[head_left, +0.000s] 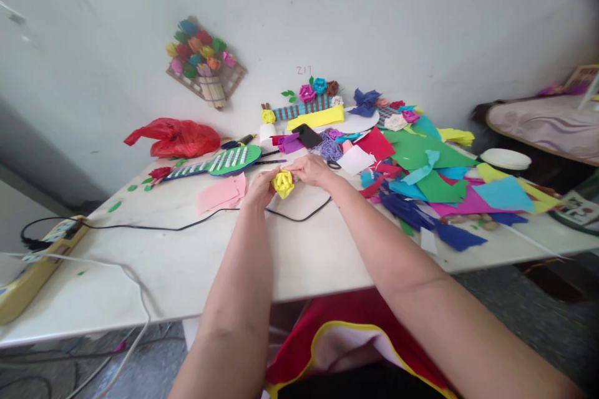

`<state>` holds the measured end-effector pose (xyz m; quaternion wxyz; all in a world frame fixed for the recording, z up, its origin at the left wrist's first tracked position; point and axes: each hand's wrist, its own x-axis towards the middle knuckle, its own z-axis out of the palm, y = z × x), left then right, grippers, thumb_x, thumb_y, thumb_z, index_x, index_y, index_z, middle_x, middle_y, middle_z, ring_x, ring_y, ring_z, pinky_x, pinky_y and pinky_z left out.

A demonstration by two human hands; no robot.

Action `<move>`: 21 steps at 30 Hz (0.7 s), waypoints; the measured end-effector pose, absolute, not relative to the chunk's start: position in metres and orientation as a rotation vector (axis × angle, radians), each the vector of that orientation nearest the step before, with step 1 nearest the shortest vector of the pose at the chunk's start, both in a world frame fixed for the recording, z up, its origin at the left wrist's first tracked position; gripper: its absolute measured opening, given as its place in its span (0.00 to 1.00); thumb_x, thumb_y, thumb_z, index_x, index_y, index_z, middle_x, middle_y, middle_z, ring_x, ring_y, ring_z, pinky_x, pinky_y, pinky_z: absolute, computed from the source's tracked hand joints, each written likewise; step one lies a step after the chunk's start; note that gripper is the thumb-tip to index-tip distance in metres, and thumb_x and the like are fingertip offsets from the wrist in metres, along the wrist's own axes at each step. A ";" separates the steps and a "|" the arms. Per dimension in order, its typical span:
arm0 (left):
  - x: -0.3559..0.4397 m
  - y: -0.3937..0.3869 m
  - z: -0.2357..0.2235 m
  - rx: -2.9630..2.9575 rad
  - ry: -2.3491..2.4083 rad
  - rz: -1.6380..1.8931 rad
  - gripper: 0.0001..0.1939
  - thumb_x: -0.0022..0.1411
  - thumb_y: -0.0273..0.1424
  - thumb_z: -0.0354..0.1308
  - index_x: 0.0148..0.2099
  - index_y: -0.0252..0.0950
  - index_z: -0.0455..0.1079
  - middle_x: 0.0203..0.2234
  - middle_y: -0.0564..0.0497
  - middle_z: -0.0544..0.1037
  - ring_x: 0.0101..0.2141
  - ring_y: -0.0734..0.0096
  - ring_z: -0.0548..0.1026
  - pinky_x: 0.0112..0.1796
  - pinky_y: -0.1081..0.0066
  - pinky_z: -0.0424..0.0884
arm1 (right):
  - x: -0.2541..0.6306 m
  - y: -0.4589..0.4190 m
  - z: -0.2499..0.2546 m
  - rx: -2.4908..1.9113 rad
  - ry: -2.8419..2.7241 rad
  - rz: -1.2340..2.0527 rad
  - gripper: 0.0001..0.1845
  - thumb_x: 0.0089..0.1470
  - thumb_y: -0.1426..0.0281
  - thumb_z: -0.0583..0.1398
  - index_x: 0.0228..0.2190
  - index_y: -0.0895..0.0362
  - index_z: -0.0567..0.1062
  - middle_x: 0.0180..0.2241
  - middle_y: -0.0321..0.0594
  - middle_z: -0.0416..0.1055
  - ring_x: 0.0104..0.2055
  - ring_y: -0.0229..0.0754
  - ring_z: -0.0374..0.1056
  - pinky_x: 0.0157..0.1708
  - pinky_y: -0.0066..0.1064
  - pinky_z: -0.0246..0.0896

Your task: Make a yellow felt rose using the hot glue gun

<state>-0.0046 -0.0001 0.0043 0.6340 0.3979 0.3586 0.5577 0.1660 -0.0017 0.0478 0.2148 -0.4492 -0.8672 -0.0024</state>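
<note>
A yellow paper flower (283,183) is held up between my two hands, above the middle of the white table (318,255). My left hand (260,188) grips it from the left, fingers closed behind the petals. From the right, my right hand (311,170) has its fingers bent and pinched at the flower's upper edge. Its fingertips are too small to make out clearly. Pink paper sheets (221,194) lie just left of my left hand. A black cable (187,227) crosses the table below my hands.
Colored paper scraps (449,190) cover the right side. A green guitar-shaped craft (234,160) and a red plastic bag (180,137) lie at left. A phone (307,135) rests behind my hands. A power strip (42,262) sits at the left edge.
</note>
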 end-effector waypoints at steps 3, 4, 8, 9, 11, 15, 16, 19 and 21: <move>-0.005 0.000 0.005 0.912 0.834 1.260 0.08 0.54 0.29 0.66 0.33 0.29 0.75 0.28 0.41 0.82 0.33 0.57 0.82 0.37 0.62 0.80 | 0.166 -0.002 0.048 -1.253 -2.420 -0.048 0.17 0.60 0.70 0.58 0.48 0.48 0.81 0.46 0.41 0.80 0.47 0.43 0.74 0.41 0.29 0.61; -0.006 -0.001 0.005 0.917 0.838 1.252 0.07 0.54 0.29 0.66 0.33 0.29 0.75 0.28 0.41 0.82 0.33 0.57 0.82 0.37 0.63 0.80 | 0.166 -0.002 0.047 -1.252 -2.420 -0.060 0.18 0.60 0.70 0.58 0.48 0.48 0.81 0.45 0.40 0.80 0.46 0.42 0.74 0.40 0.29 0.60; -0.009 -0.002 0.005 0.943 0.857 1.236 0.07 0.53 0.29 0.66 0.32 0.29 0.76 0.28 0.41 0.82 0.33 0.57 0.82 0.36 0.64 0.79 | 0.166 -0.001 0.045 -1.236 -2.420 -0.089 0.18 0.60 0.71 0.57 0.47 0.48 0.81 0.45 0.40 0.81 0.46 0.42 0.74 0.39 0.29 0.59; -0.010 -0.002 0.005 0.951 0.858 1.235 0.07 0.52 0.29 0.66 0.32 0.29 0.76 0.28 0.41 0.82 0.34 0.56 0.82 0.36 0.64 0.79 | 0.166 -0.001 0.045 -1.234 -2.421 -0.092 0.18 0.60 0.71 0.57 0.47 0.48 0.81 0.44 0.40 0.81 0.46 0.42 0.74 0.39 0.29 0.59; -0.011 -0.002 0.005 0.969 0.856 1.233 0.07 0.51 0.29 0.66 0.31 0.29 0.76 0.28 0.40 0.82 0.34 0.56 0.82 0.36 0.63 0.79 | 0.166 -0.002 0.046 -1.236 -2.419 -0.086 0.17 0.60 0.71 0.57 0.47 0.48 0.81 0.43 0.40 0.81 0.45 0.42 0.74 0.39 0.29 0.59; -0.013 -0.001 0.003 1.009 0.858 1.256 0.09 0.46 0.31 0.68 0.29 0.29 0.75 0.26 0.41 0.81 0.34 0.54 0.82 0.36 0.63 0.78 | 0.166 -0.004 0.048 -1.224 -2.398 -0.021 0.16 0.59 0.69 0.58 0.45 0.47 0.82 0.42 0.39 0.81 0.44 0.42 0.74 0.38 0.29 0.58; -0.013 0.000 0.003 1.016 0.866 1.267 0.10 0.45 0.31 0.69 0.29 0.29 0.75 0.25 0.41 0.81 0.34 0.54 0.82 0.35 0.64 0.78 | 0.166 -0.004 0.048 -1.221 -2.393 0.000 0.16 0.59 0.69 0.59 0.45 0.47 0.82 0.42 0.39 0.81 0.44 0.41 0.74 0.38 0.28 0.59; -0.014 0.001 0.001 1.039 0.897 1.306 0.12 0.42 0.32 0.70 0.27 0.30 0.74 0.23 0.44 0.80 0.31 0.58 0.81 0.33 0.66 0.77 | 0.167 -0.003 0.048 -1.217 -2.391 0.065 0.16 0.59 0.69 0.59 0.46 0.46 0.82 0.43 0.38 0.81 0.45 0.41 0.74 0.40 0.28 0.59; -0.014 0.002 0.001 1.047 0.920 1.339 0.12 0.40 0.32 0.71 0.26 0.31 0.74 0.22 0.47 0.79 0.29 0.60 0.80 0.30 0.68 0.75 | 0.168 -0.001 0.047 -1.208 -2.392 0.115 0.17 0.59 0.70 0.59 0.48 0.46 0.81 0.45 0.37 0.80 0.46 0.40 0.73 0.41 0.27 0.60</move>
